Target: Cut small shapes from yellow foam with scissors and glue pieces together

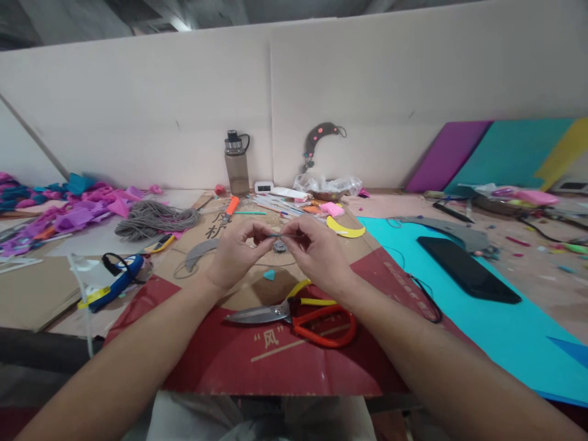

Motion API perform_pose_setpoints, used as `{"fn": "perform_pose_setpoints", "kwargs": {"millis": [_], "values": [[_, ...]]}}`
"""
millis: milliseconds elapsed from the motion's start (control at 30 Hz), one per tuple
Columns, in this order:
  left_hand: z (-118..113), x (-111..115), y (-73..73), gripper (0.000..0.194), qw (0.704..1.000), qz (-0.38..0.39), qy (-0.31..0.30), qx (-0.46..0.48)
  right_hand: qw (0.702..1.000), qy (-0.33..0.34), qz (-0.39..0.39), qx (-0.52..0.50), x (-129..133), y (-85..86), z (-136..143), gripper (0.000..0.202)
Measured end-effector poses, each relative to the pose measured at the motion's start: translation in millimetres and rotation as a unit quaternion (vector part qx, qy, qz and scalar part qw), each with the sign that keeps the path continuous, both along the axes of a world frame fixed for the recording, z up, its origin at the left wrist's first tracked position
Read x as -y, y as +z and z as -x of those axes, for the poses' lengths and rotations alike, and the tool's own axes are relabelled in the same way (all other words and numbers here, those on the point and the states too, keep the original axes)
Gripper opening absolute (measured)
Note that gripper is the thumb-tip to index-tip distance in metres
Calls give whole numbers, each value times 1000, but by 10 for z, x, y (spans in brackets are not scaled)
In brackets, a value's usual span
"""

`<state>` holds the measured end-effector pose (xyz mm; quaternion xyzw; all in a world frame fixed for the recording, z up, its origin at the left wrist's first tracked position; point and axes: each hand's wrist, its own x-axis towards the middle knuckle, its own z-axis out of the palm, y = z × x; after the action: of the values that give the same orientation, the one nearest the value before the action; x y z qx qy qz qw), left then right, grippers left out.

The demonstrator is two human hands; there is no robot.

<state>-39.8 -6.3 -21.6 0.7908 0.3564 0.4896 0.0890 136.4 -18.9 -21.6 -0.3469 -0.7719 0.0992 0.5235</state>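
Observation:
My left hand (237, 252) and my right hand (321, 252) are raised over the cardboard, fingertips nearly meeting. Each pinches a thin dark cord (279, 235) that runs between them. Just below the fingertips is a small grey piece (279, 247), partly hidden. Beside my left wrist lies a grey crescent cutout (198, 254) with a loop of thin cord. A teal scrap (269, 275) sits under the hands. Closer to me rest red-handled scissors (264, 314), their blades pointing left; a yellow strip passes at their pivot.
A yellow crescent (345, 228), an orange cutter (232, 207) and a bottle (237, 168) stand or lie beyond. To the left are a grey cord bundle (156, 219) and a blue tool (117, 283). A black phone (468, 269) lies on a turquoise sheet (505, 343) at right.

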Motion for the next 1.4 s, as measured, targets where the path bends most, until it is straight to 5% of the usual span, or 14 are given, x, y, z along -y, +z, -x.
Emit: {"fn": "perform_pose_setpoints", "kwargs": {"millis": [167, 400, 533, 733, 933, 1133, 1400], "values": [[64, 19, 32, 8, 988, -147, -34, -36, 1000, 10, -10, -12, -9, -26, 0, 8], [63, 0, 8, 8, 983, -177, 2, -46, 1000, 4, 0, 1, 2, -27, 4, 5], [18, 18, 30, 11, 997, -64, 30, -29, 1000, -6, 6, 2, 10, -6, -7, 4], [-25, 46, 124, 24, 979, 191, -65, 36, 997, -8, 71, -8, -16, -4, -13, 6], [-14, 13, 125, 23, 965, 244, -67, 62, 993, -10, 114, -19, -45, -3, -28, 9], [2, 2, 76, 20, 975, 218, -40, -4, 991, -21, 134, -10, -43, 17, -32, 10], [-10, -30, 59, 22, 961, 266, -79, 14, 987, 2, 157, -23, -43, 23, -23, 11]]}}
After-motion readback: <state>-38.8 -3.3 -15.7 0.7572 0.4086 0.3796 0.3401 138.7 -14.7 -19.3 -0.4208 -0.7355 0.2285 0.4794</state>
